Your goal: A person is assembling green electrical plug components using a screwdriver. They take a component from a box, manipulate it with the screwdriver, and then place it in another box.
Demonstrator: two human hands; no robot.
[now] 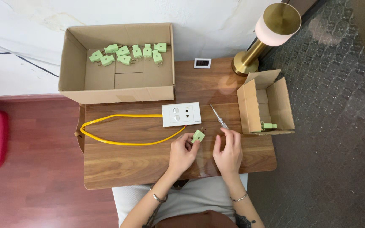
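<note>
Left hand (181, 153) pinching small green plug (198, 136) at its body, just above wooden table (127, 164) near yellow cable (119, 142); right hand (229, 152) loose, fingertips at screwdriver (219, 118) handle. Probably light, stiff plastic, a bit slippery. Best gripped on flat sides, away from thin metal prongs.

Home room, makeshift work spot: small wooden surface (148, 164), brass lamp (271, 29), patterned carpet (330, 126), red wood floor (34, 198), plaster wall (106, 12).

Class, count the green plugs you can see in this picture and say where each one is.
11: nine in the large cardboard box, one green plug in the left hand, one in the small box. More may be hidden there.
</note>
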